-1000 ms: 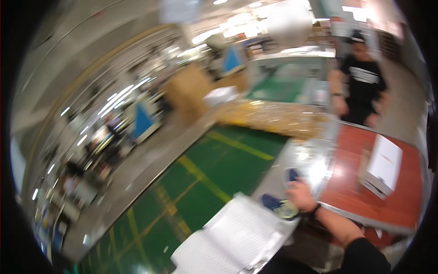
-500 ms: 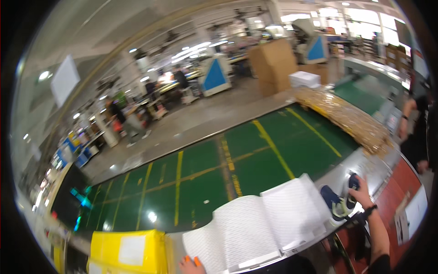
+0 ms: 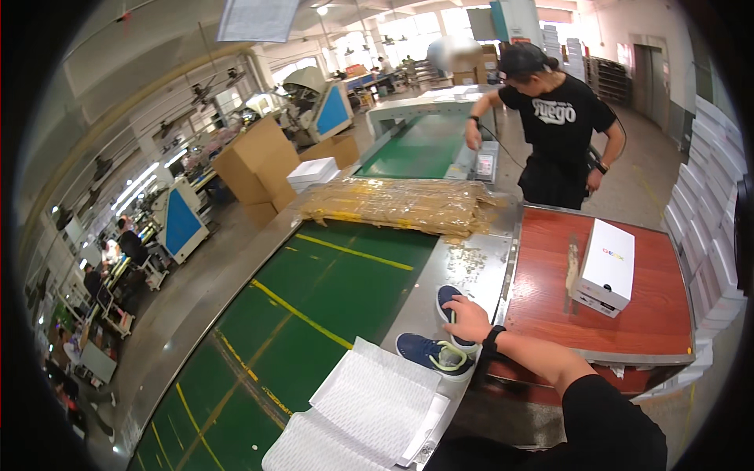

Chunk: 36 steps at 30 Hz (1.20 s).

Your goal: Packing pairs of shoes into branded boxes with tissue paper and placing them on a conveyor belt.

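Blue shoes (image 3: 422, 348) sit on the metal ledge (image 3: 424, 304) beside white paper (image 3: 361, 400); the right hand (image 3: 473, 322) has its fingers (image 3: 456, 306) clamped on the farther shoe.

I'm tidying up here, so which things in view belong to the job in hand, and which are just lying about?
Likely the job's:
- navy shoes, one under the right hand
- white patterned paper beside them
- possibly the white box on the red table

Apparently just lying about:
- brown cartons
- taped cardboard
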Motion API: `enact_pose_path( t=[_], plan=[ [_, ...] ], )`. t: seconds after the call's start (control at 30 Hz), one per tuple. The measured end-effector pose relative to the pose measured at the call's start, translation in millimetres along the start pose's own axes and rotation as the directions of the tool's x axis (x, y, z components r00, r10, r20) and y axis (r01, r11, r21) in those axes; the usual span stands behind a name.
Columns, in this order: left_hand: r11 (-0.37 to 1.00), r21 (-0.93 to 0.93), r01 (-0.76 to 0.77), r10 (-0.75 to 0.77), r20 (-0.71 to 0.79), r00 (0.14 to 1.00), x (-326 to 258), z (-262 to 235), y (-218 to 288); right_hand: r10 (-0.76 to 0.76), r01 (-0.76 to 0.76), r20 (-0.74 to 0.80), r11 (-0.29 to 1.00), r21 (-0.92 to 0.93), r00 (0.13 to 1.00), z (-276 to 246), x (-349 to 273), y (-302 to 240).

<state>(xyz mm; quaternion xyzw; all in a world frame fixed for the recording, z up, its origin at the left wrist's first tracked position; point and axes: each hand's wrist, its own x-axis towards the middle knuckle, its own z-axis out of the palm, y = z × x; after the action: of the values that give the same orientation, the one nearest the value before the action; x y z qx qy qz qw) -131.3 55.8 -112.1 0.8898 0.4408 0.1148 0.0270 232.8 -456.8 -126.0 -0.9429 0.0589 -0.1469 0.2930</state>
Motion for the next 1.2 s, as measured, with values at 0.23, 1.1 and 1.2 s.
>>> enact_pose_path(
  t=[0.23, 1.1, 1.2],
  plan=[
    [0.995, 0.078, 0.068, -0.069, 0.021, 0.997, -4, -5, -2, -0.018, 0.017, 0.016, 0.998, 0.055, 1.0, 15, -4, -3],
    [0.983, -0.169, -0.066, 0.042, -0.143, 0.989, 24, 98, -120, 0.12, -0.082, 0.195, 0.978, -0.191, 0.973, -30, 9, -7],
    [0.973, 0.221, 0.064, -0.049, -0.072, 0.996, 3, 16, -41, 0.096, -0.082, 0.171, 0.993, -0.084, 0.981, -47, 17, 17]
  ],
)
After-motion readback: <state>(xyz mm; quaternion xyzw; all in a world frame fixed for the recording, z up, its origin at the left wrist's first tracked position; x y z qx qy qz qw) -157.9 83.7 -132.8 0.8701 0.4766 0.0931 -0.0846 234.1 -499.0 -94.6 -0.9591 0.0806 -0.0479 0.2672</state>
